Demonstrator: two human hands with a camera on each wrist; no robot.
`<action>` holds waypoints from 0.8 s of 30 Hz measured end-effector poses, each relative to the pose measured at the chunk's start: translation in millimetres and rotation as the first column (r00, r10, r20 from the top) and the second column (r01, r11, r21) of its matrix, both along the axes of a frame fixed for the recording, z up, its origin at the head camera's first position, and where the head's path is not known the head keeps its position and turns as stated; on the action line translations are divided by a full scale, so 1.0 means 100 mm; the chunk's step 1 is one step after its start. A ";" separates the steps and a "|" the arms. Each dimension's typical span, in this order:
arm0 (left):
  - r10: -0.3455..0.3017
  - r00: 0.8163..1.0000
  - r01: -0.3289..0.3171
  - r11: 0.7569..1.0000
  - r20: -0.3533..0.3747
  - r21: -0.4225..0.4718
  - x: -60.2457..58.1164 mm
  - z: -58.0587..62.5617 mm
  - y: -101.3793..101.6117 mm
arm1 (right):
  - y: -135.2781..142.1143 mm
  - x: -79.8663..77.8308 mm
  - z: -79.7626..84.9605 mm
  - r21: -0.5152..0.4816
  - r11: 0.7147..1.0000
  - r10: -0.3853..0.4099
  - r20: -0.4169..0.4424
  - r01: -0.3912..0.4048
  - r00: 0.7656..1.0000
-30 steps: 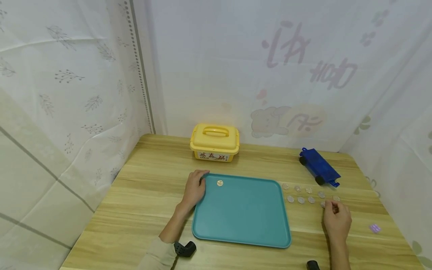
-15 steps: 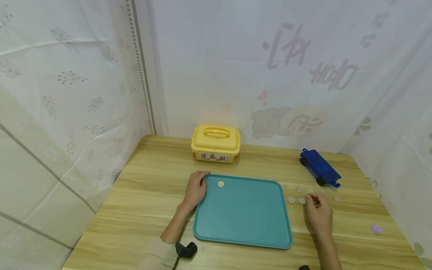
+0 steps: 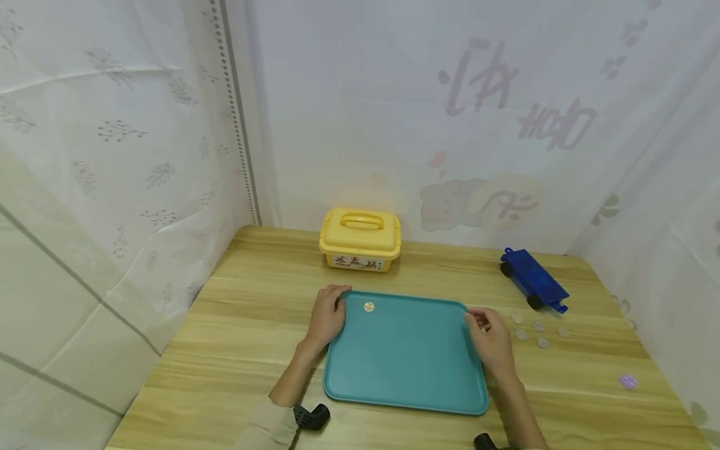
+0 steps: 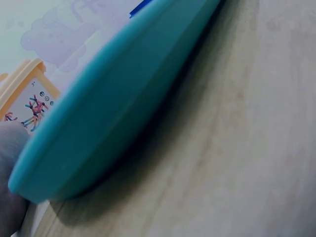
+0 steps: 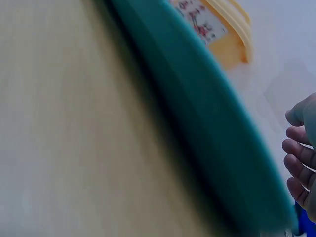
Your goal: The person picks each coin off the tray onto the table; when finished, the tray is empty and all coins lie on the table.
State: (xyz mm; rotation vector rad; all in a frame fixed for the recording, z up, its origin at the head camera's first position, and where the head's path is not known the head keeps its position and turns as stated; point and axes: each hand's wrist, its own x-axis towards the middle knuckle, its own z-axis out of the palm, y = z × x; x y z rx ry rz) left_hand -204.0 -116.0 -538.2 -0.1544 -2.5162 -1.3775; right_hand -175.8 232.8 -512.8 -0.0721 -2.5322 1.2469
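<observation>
A teal tray [image 3: 405, 356] lies on the wooden table, with one gold-coloured coin [image 3: 369, 307] near its far left corner. My left hand [image 3: 327, 315] grips the tray's far left corner, its fingers at the rim. In the left wrist view only part of that hand [image 4: 11, 168] shows. My right hand [image 3: 491, 340] hovers by the tray's far right corner, fingers loosely bent and nothing visible in them; whether it touches the rim I cannot tell. Just right of it lie several coins [image 3: 521, 335]; the leftmost coins are hidden behind the hand.
Behind the tray stands a yellow lidded box [image 3: 360, 237] with a handle. A blue toy wagon [image 3: 534, 278] with black wheels is at the back right. Near the right table edge lies a small purple piece [image 3: 628, 382]. Patterned white cloth [image 3: 337, 125] hangs behind the table.
My right hand has moved left, from the right end of the coin rows to the tray's right corner. Coins it covered now show in place. The left hand stays at the tray.
</observation>
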 end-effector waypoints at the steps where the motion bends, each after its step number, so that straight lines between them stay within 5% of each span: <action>1: 0.000 1.000 0.000 1.000 0.005 0.005 0.00 0.00 0.00 | -0.05 -0.01 0.00 0.009 1.000 0.020 -0.007 -0.019 1.000; 12: 0.006 1.000 -0.006 1.000 0.000 0.009 -0.02 -0.03 0.04 | -0.65 -0.14 -0.05 0.039 0.978 0.208 -0.045 -0.206 0.977; 24: 0.015 1.000 -0.015 1.000 -0.007 0.010 -0.01 -0.01 0.02 | -1.42 -0.23 -0.06 0.076 0.942 0.325 0.035 -0.327 0.945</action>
